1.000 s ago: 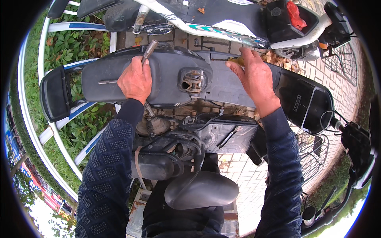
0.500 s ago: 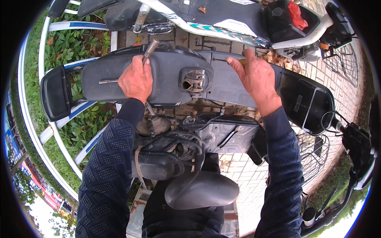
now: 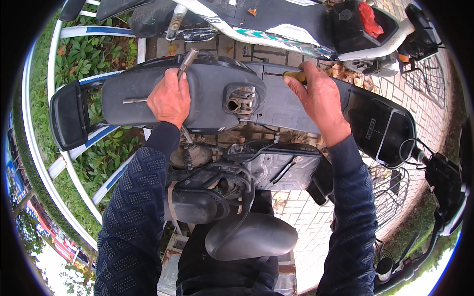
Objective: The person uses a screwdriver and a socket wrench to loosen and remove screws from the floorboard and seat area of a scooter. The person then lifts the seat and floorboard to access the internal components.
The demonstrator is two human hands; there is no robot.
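My left hand [image 3: 169,98] is closed round a metal three-way socket wrench [image 3: 189,59]. One arm sticks up past the fingers, another points left, and a third comes out below the wrist. The hand rests over the grey scooter seat [image 3: 128,93]. On the right, my right hand [image 3: 322,98] has its thumb and fingers about the yellow handle of a screwdriver [image 3: 296,76]. Its thin shaft points left over the grey footboard panel [image 3: 276,101]. Where the tip touches, I cannot make out. Between my hands, a metal tube fitting [image 3: 240,102] sits in an opening of the bodywork.
Nearest me is a partly stripped scooter [image 3: 291,170] with a smooth dark fender-like part [image 3: 251,237]. Behind stands a white-framed scooter [image 3: 247,37] with a red bag [image 3: 370,19]. White rails [image 3: 54,74] and plants are at left, and handlebars [image 3: 444,182] at right.
The fingers of my right hand have shifted slightly, and more of the screwdriver's yellow handle shows. My left hand stays in place with the socket wrench.
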